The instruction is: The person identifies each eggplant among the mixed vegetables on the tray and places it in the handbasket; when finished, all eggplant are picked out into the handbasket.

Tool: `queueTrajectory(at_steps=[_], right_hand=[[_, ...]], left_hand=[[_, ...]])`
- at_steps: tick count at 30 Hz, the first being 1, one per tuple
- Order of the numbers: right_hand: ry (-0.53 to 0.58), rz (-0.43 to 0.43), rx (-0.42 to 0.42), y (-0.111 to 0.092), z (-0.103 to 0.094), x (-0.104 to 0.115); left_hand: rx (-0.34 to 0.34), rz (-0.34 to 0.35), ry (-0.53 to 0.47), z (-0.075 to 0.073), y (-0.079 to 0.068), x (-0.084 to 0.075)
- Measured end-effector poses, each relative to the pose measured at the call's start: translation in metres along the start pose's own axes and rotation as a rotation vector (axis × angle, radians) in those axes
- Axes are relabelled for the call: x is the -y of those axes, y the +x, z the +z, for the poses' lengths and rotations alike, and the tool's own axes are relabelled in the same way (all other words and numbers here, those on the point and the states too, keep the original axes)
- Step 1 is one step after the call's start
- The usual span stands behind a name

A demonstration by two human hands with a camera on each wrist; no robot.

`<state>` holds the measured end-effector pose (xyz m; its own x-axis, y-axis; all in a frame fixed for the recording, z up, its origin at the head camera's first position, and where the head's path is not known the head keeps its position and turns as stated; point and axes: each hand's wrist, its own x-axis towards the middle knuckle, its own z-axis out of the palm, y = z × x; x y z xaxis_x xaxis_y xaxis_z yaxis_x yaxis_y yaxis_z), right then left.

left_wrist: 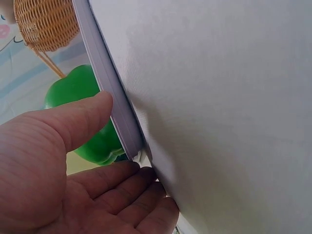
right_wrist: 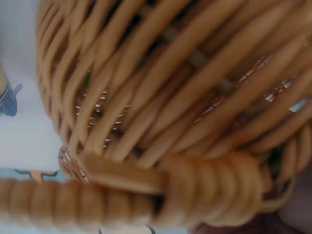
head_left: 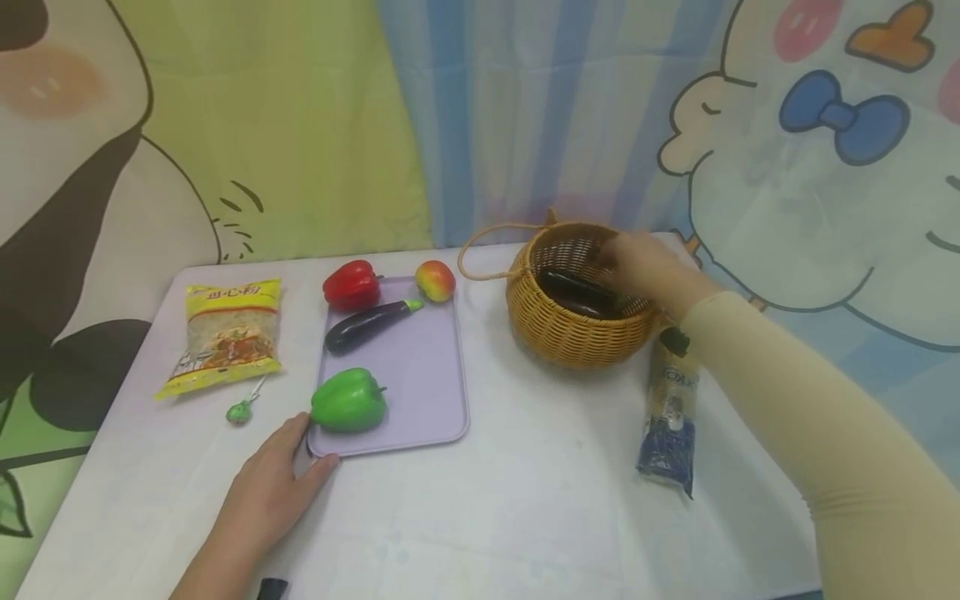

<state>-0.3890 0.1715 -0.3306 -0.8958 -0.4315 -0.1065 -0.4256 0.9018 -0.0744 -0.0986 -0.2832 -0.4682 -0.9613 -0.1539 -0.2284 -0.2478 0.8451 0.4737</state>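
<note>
My left hand (head_left: 273, 483) lies at the near left corner of a lilac tray (head_left: 420, 392), thumb against the rim and fingers stretched along the side. Beside it on the tray sits a green bell pepper (head_left: 348, 402). Farther back are an eggplant (head_left: 371, 327), a red bell pepper (head_left: 352, 286) and a red-yellow fruit (head_left: 435, 281). My right hand (head_left: 637, 262) reaches over the rim into a wicker basket (head_left: 581, 342), its fingertips hidden. A glossy dark eggplant (head_left: 577, 293) lies inside, just below that hand; I cannot tell whether the fingers hold anything.
A yellow bag of food (head_left: 232, 333) lies on the left of the white table (head_left: 525, 500), with a green-wrapped lollipop (head_left: 240, 411) near it. Under the right forearm is a blue-ended clear package (head_left: 667, 425). The basket's handle (head_left: 487, 275) hangs out leftward. A printed curtain (head_left: 510, 125) stands behind.
</note>
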Motion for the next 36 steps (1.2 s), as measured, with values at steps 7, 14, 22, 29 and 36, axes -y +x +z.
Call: queueTrajectory(at_steps=[7, 14, 22, 29, 36], right_hand=[[0.118, -0.039, -0.060, -0.001, -0.004, 0.004], [0.291, -0.020, -0.109, -0.002, -0.017, 0.020], [0.370, -0.095, -0.162, 0.006, -0.026, 0.052], [0.405, -0.205, -0.257, 0.019, -0.022, 0.081], [0.464, -0.231, -0.265, 0.026, -0.015, 0.109]], left_hand=[[-0.003, -0.007, 0.008, -0.001, 0.002, -0.004], [-0.011, -0.008, 0.001, 0.000, 0.006, -0.004], [-0.020, -0.014, -0.002, 0.000, 0.011, -0.002], [-0.035, -0.020, -0.010, 0.003, 0.012, 0.000], [-0.036, -0.036, -0.020, 0.005, 0.011, -0.003]])
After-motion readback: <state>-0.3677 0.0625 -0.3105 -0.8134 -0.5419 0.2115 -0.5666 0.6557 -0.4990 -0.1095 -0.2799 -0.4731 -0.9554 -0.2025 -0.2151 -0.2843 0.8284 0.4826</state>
